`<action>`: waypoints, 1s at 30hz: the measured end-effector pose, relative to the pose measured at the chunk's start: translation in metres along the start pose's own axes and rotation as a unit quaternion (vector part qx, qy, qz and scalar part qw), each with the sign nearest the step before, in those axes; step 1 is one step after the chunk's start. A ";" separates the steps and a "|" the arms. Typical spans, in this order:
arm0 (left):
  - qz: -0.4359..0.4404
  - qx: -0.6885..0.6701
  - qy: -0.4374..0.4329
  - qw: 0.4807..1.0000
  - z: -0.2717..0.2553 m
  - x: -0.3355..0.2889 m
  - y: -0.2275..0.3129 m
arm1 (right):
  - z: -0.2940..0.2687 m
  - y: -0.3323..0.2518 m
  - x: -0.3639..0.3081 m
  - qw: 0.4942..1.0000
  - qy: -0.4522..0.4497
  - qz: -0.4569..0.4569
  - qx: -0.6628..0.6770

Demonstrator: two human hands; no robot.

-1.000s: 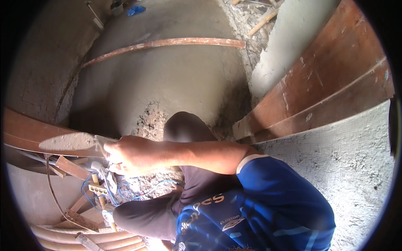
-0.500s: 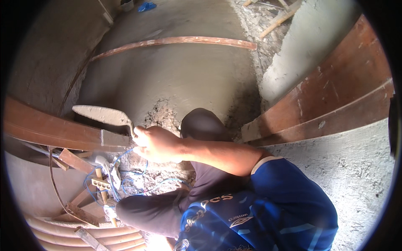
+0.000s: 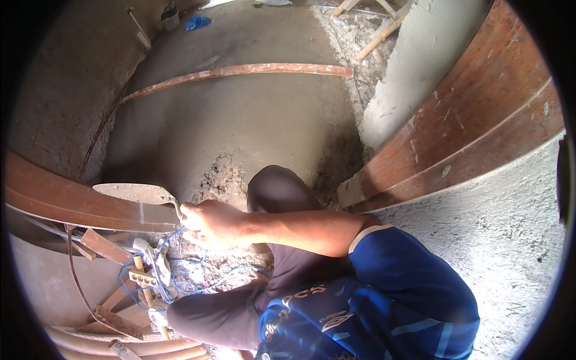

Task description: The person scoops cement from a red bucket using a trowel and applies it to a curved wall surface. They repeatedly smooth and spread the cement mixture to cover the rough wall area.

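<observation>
My right hand [image 3: 214,224] is closed round the handle of a trowel [image 3: 135,193], my arm reaching across my body to the left. The long, cement-smeared blade points left, above the far edge of the brown wooden frame [image 3: 72,195]; whether it touches the wood I cannot tell. Past my knee [image 3: 279,189], a patch of rough, broken mortar [image 3: 221,180] borders the smooth grey wet-looking floor [image 3: 252,120]. My left hand is out of view.
A wooden batten [image 3: 240,70] lies across the floor. At lower left are a power strip [image 3: 143,278], tangled blue cord [image 3: 222,282] and wood scraps [image 3: 108,245]. A second brown frame [image 3: 456,114] stands at right by a rough plaster wall [image 3: 480,240]. A bucket [image 3: 170,21] stands far left.
My right hand has drawn the trowel slightly nearer and lower, so the blade now overlaps the left frame's far edge. My view has shifted a little, showing more of the far floor.
</observation>
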State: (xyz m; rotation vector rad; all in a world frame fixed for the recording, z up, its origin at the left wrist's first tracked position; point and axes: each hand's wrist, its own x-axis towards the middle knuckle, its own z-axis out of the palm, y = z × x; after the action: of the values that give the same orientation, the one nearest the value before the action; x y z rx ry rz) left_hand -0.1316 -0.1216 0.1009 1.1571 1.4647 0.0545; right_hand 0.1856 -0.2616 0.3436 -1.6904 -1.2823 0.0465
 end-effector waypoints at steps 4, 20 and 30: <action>-0.002 0.000 0.006 1.000 -0.007 0.002 -0.001 | -0.010 -0.015 0.004 0.997 -0.046 0.055 0.017; -0.016 0.006 0.017 1.000 -0.021 -0.002 -0.010 | -0.020 -0.017 0.005 0.997 -0.039 0.054 0.030; -0.046 0.011 0.047 0.998 -0.065 -0.022 -0.039 | 0.090 -0.001 -0.046 0.956 -0.255 -0.141 0.012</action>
State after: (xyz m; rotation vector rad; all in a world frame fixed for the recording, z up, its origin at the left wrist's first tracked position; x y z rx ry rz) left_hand -0.2096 -0.1190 0.1113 1.1163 1.6031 0.0307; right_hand 0.1151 -0.2371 0.2748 -1.5082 -1.8891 0.3467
